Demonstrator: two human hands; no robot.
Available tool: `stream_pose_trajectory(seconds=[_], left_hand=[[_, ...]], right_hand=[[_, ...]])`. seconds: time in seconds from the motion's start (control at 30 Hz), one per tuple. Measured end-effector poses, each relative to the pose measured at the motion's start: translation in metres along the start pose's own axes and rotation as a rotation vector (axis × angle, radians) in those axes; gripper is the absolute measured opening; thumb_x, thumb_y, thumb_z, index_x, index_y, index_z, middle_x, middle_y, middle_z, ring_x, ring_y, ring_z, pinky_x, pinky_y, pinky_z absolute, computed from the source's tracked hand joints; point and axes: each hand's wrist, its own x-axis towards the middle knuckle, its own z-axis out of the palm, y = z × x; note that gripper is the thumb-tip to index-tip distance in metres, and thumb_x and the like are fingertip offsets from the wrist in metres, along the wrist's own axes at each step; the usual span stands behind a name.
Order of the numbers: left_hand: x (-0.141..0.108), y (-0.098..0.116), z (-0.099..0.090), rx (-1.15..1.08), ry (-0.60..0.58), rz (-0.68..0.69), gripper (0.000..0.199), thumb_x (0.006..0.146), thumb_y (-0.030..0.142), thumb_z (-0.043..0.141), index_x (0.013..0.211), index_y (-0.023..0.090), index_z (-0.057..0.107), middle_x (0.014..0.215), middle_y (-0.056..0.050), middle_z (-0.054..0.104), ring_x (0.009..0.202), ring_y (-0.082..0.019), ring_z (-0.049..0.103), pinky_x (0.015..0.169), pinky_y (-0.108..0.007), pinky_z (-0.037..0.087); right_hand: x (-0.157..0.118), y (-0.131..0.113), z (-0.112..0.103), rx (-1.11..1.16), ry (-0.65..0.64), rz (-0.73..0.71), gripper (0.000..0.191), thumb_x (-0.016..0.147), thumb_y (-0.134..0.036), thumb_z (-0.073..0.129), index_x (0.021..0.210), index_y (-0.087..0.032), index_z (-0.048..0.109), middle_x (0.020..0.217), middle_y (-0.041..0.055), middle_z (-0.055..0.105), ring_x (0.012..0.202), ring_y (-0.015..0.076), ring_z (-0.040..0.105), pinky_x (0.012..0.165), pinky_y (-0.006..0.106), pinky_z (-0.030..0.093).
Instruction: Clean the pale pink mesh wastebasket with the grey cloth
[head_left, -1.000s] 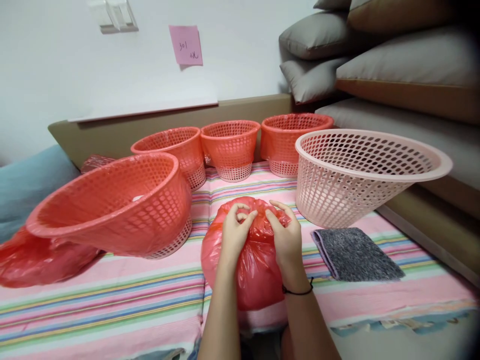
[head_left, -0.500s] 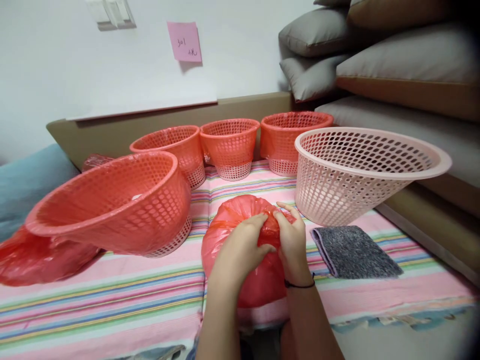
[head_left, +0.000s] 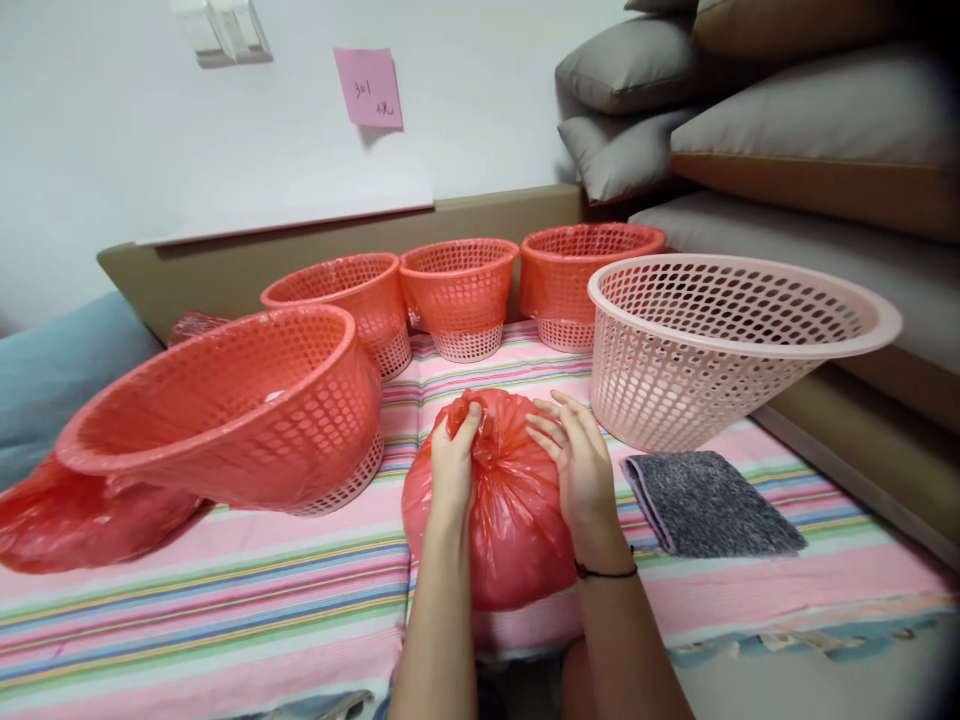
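A full red plastic bag (head_left: 517, 540) sits on the striped cloth right in front of me, its top gathered into a twisted neck with creases fanning out. My left hand (head_left: 453, 455) pinches the bag's gathered neck between thumb and fingers. On the other side, my right hand (head_left: 583, 465), with a dark band at its wrist, is open with its fingers apart against or just over the bag's right side. What the bag holds is hidden. A folded grey cloth (head_left: 716, 503) lies to the right of my right hand.
Several pink mesh baskets lined with red bags stand around, the nearest basket (head_left: 300, 430) at left. An unlined pale pink basket (head_left: 660, 390) stands at right. Another red bag (head_left: 82, 520) lies far left. Grey cushions (head_left: 810, 120) are stacked at right on the striped cloth's (head_left: 225, 590) far side.
My hands have moved apart. The left has shifted left with the bag's neck; the right has let go and opened on the right side.
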Motion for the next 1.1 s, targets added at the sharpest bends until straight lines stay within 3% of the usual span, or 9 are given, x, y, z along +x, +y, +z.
stream_pose_trajectory(seconds=[0.1,0.23,0.37,0.6,0.73,0.83,0.9,0.97,1.1], left_hand=[[-0.002,0.003,0.005,-0.05,0.017,0.044,0.033,0.069,0.034,0.08,0.092,0.015,0.068,0.08,-0.002,0.07,0.063,-0.008,0.062,0.06,-0.018,0.047],[-0.003,0.011,0.008,-0.197,-0.048,0.032,0.033,0.068,0.036,0.083,0.083,0.019,0.059,0.056,0.008,0.054,0.036,-0.002,0.036,0.038,-0.013,0.027],[-0.002,0.017,0.007,-0.354,-0.093,-0.062,0.059,0.078,0.061,0.065,0.051,0.019,0.035,0.04,0.009,0.026,0.032,-0.003,0.024,0.034,-0.016,0.02],[0.001,0.017,0.0,-0.309,-0.102,-0.126,0.063,0.089,0.053,0.052,0.047,0.021,0.017,0.038,0.011,0.01,0.031,-0.004,0.009,0.034,-0.018,0.013],[0.0,0.023,-0.005,0.115,-0.325,-0.026,0.055,0.089,0.055,0.048,0.048,0.02,0.038,0.044,0.005,0.033,0.04,-0.008,0.033,0.044,-0.022,0.034],[-0.003,0.035,-0.009,0.679,-0.389,0.207,0.034,0.091,0.044,0.051,0.07,0.02,0.062,0.078,-0.004,0.059,0.079,-0.018,0.058,0.08,-0.031,0.047],[-0.008,0.046,-0.011,0.968,-0.284,0.316,0.022,0.087,0.04,0.056,0.092,0.022,0.067,0.099,-0.006,0.059,0.097,-0.022,0.058,0.094,-0.036,0.042],[-0.014,0.057,-0.011,1.126,-0.126,0.295,0.03,0.08,0.043,0.066,0.102,0.023,0.065,0.102,-0.008,0.06,0.095,-0.026,0.059,0.091,-0.038,0.043],[-0.025,0.075,-0.012,1.158,0.02,0.096,0.036,0.062,0.045,0.082,0.083,0.023,0.065,0.069,-0.003,0.063,0.067,-0.025,0.059,0.069,-0.031,0.044]], right_hand=[[0.001,0.002,-0.001,0.009,0.007,0.011,0.039,0.077,-0.045,0.067,0.109,-0.022,0.061,0.103,0.0042,0.069,0.087,0.0176,0.069,0.084,0.036,0.054],[0.001,0.002,0.0,0.014,-0.002,0.03,0.04,0.076,-0.044,0.067,0.109,-0.022,0.06,0.098,0.0032,0.07,0.084,0.0172,0.069,0.08,0.034,0.055],[0.0,0.003,0.002,-0.014,0.008,0.033,0.04,0.077,-0.045,0.067,0.108,-0.022,0.06,0.093,0.0027,0.071,0.082,0.0164,0.068,0.078,0.032,0.054],[0.0,0.005,0.004,-0.047,-0.004,0.043,0.04,0.077,-0.046,0.066,0.107,-0.021,0.06,0.093,0.0023,0.07,0.078,0.0147,0.068,0.074,0.029,0.053],[0.002,0.007,0.002,-0.069,-0.005,0.026,0.04,0.077,-0.047,0.067,0.106,-0.021,0.06,0.094,0.0032,0.07,0.081,0.0159,0.068,0.076,0.031,0.054],[0.004,0.008,-0.002,-0.089,0.008,0.009,0.04,0.077,-0.047,0.066,0.106,-0.021,0.06,0.093,0.0032,0.07,0.081,0.0162,0.068,0.076,0.032,0.054],[0.006,0.008,-0.004,-0.082,0.018,0.011,0.039,0.077,-0.047,0.066,0.106,-0.021,0.06,0.091,0.0028,0.07,0.079,0.0159,0.068,0.076,0.032,0.054],[0.007,0.007,-0.005,-0.07,0.023,0.02,0.039,0.076,-0.047,0.066,0.106,-0.022,0.06,0.091,0.0025,0.07,0.079,0.0162,0.068,0.076,0.032,0.054],[0.008,0.008,-0.006,-0.07,0.029,0.029,0.041,0.075,-0.048,0.067,0.105,-0.022,0.06,0.09,0.0028,0.07,0.079,0.0167,0.067,0.075,0.033,0.054]])
